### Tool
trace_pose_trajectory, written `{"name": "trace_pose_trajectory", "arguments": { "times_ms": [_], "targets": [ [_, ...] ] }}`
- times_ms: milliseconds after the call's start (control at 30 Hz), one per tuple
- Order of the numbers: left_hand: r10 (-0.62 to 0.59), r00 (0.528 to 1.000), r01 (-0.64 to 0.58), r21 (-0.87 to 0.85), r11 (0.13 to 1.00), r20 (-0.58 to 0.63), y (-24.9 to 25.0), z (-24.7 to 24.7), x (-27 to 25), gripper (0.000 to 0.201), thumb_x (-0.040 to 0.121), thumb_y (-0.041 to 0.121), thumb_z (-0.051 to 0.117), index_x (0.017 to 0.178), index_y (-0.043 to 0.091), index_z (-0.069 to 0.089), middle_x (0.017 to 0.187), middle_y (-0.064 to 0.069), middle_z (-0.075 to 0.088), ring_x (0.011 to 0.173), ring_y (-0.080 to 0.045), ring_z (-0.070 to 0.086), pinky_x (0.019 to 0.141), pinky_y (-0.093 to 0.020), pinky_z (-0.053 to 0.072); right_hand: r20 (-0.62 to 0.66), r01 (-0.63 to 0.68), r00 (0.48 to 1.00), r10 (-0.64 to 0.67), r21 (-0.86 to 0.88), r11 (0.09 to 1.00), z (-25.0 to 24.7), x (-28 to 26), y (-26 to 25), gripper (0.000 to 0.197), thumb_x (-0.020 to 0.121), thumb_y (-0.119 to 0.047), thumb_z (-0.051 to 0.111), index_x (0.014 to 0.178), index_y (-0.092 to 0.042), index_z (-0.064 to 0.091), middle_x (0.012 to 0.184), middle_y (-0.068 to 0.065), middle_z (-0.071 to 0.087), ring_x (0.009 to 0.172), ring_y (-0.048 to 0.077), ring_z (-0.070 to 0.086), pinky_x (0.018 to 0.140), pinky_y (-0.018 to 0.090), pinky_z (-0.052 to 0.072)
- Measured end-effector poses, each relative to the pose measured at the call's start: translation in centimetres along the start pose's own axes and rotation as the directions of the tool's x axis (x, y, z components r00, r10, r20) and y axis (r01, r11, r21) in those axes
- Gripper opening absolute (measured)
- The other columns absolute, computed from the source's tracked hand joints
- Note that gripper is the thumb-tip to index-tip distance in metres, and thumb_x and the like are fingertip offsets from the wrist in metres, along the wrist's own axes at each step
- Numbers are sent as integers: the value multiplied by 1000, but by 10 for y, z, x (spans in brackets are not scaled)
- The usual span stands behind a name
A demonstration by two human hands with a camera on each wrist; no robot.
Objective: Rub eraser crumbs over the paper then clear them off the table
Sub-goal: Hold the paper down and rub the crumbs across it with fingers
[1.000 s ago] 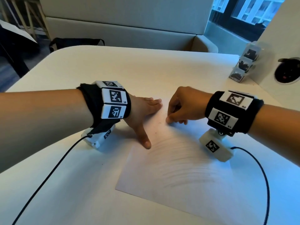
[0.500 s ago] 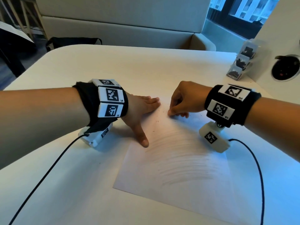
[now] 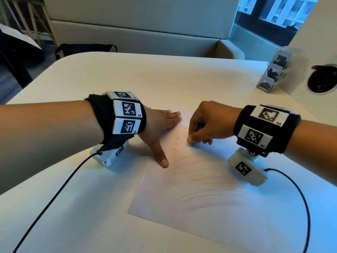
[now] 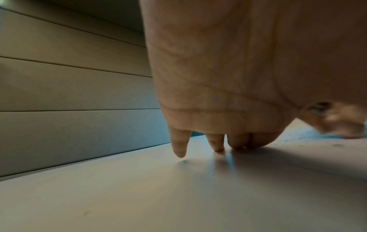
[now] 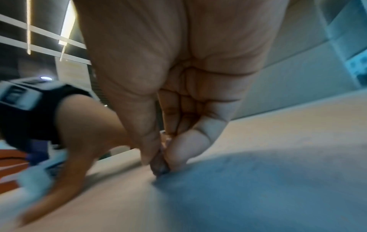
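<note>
A white sheet of paper (image 3: 200, 198) with faint grey pencil arcs lies on the white table (image 3: 127, 79). My left hand (image 3: 160, 128) presses flat on the paper's far left corner, fingers straight and thumb spread toward me. My right hand (image 3: 191, 140) pinches a small dark-smudged eraser (image 5: 160, 167) between thumb and fingers, its tip down on the paper's far end. The head view hides the eraser behind the fingers. Tiny dark eraser crumbs (image 3: 178, 138) lie scattered on the paper between the two hands. In the left wrist view my left fingertips (image 4: 218, 147) touch the table.
Stacked clear plastic boxes (image 3: 273, 73) stand at the table's far right beside a round socket (image 3: 322, 79). Black cables (image 3: 54, 196) trail from both wrists toward me. A bench with a black bag (image 3: 83, 49) lies beyond the table's far edge.
My right hand slid slightly away over the paper, then back toward me, still pinching the eraser. The left hand stayed pressed on the corner.
</note>
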State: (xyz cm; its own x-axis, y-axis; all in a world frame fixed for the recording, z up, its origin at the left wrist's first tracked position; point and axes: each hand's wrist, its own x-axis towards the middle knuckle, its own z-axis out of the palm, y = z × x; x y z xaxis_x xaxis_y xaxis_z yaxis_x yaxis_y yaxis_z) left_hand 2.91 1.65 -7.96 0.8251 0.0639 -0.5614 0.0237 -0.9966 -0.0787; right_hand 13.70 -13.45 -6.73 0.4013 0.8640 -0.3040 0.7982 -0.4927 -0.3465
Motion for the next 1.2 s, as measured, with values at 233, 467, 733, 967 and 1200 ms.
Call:
{"name": "trace_pose_trajectory", "arguments": {
  "times_ms": [233, 467, 733, 967, 1200],
  "targets": [
    [1, 1000, -1, -4, 1000, 3, 0, -1, 0, 144, 52, 81, 68, 151, 24, -19, 159, 11, -22, 147, -9, -13, 121, -42, 4, -108, -68, 992, 65, -30, 997, -7, 2, 10, 18, 83, -30, 78, 79, -13, 77, 63, -3, 74, 52, 4, 69, 57, 14, 50],
    [-1, 1000, 1, -7, 1000, 3, 1, -1, -1, 143, 54, 80, 68, 151, 22, -19, 159, 10, -23, 147, -9, -14, 121, -39, 2, -50, -65, 997, 64, -17, 998, -7, -1, 8, 18, 82, -31, 78, 79, -13, 78, 66, -1, 76, 54, 6, 70, 62, 18, 53],
    [-6, 1000, 6, -3, 1000, 2, 2, -2, -2, 142, 56, 78, 68, 151, 21, -20, 159, 9, -23, 147, -9, -14, 121, -37, 1, 24, -4, 1000, 5, -29, 1000, -2, -4, -3, 17, 80, -29, 80, 80, -12, 79, 67, 1, 76, 53, 6, 69, 59, 16, 54],
    [-12, 1000, 12, 0, 1000, 3, 2, -1, -2, 142, 56, 79, 68, 151, 22, -20, 159, 10, -23, 147, -9, -13, 121, -37, 1, -30, -2, 1000, 1, -44, 999, 3, -3, -6, 14, 82, -28, 78, 77, -14, 76, 65, 0, 75, 53, 6, 70, 58, 17, 55],
    [-6, 1000, 6, -7, 1000, -5, 1, -1, 0, 142, 55, 80, 68, 152, 23, -19, 159, 10, -22, 147, -9, -13, 121, -38, 2, -124, -42, 992, 31, -86, 995, -3, 5, -5, 16, 82, -27, 77, 76, -12, 76, 65, 2, 75, 51, 5, 67, 61, 21, 55]
  ]
}}
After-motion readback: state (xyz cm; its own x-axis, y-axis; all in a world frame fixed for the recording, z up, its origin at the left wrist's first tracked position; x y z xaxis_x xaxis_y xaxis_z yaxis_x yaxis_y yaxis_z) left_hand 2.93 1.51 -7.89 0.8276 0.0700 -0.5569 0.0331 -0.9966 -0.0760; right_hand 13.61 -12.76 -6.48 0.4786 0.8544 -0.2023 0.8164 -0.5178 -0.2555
